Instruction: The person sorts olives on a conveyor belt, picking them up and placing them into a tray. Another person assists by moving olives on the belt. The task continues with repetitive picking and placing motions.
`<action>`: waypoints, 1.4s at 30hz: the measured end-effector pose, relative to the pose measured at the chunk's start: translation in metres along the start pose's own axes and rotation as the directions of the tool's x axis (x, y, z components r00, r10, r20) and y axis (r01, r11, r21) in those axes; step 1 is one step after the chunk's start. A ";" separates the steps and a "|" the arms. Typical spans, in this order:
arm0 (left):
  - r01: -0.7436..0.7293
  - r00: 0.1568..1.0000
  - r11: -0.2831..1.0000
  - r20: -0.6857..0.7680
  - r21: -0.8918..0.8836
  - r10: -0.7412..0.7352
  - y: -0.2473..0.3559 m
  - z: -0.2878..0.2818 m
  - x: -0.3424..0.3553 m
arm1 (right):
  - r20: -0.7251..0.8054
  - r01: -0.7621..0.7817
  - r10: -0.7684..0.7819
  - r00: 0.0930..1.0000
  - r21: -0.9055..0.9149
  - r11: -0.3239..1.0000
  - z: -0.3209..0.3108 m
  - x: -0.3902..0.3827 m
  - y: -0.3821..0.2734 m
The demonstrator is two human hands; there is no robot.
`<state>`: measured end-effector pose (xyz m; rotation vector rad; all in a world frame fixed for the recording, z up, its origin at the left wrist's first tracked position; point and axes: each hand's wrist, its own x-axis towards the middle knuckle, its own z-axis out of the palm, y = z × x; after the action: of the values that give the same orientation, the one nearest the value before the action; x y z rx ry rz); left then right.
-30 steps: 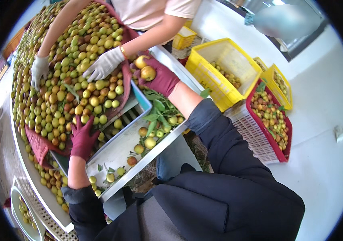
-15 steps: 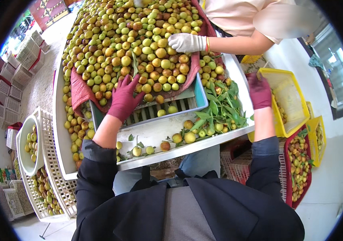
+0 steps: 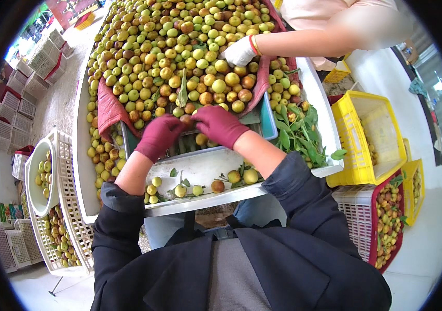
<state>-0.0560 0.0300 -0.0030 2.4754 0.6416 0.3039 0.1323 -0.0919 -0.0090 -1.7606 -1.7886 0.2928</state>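
Jujubes point(image 3: 153, 57), green to reddish brown, lie heaped on a red cloth point(image 3: 111, 108) that slopes toward me. At its lower edge both my hands, in maroon gloves, come together over a slatted blue-edged tray point(image 3: 208, 150). My left hand point(image 3: 161, 136) has its fingers curled against a reddish-brown jujube point(image 3: 186, 121). My right hand point(image 3: 222, 126) meets the same jujube from the other side, fingers bent and closed; whether it grips something more is hidden. Just above, a long green leaf point(image 3: 182, 90) lies on the heap.
A co-worker's white-gloved hand point(image 3: 239, 52) touches the heap at the far right. Leafy twigs point(image 3: 301, 135) lie at the white table's point(image 3: 205, 199) right corner. Yellow crates point(image 3: 368, 135) stand right; a white crate point(image 3: 70, 186) and pale green basin point(image 3: 37, 194) stand left.
My right hand has come from beside the yellow crate to meet the left at the heap's lower edge. My left fingers, spread before, are now curled. The co-worker's hand has shifted slightly.
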 end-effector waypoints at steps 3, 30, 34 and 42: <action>0.012 0.956 0.998 -0.293 0.063 0.006 -0.010 -0.013 0.008 | -0.246 -0.092 0.111 0.963 0.086 0.992 -0.016 0.007 0.017; 0.380 0.906 0.639 -0.131 0.669 -0.402 -0.007 -0.017 0.031 | -0.284 -0.111 0.035 0.958 -0.257 0.960 -0.014 0.013 0.038; 0.290 0.932 0.715 -0.019 0.636 -0.361 0.028 0.016 0.018 | -0.122 -0.092 0.068 0.990 -0.195 0.976 -0.006 0.009 0.050; -0.063 0.959 0.996 -0.282 -0.066 0.041 0.001 -0.019 0.034 | 0.017 -0.126 0.136 0.991 -0.285 0.950 -0.011 0.007 0.039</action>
<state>-0.0330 0.0558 0.0157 2.4003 0.6659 0.6961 0.1712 -0.0840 -0.0194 -2.0912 -1.8139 0.1259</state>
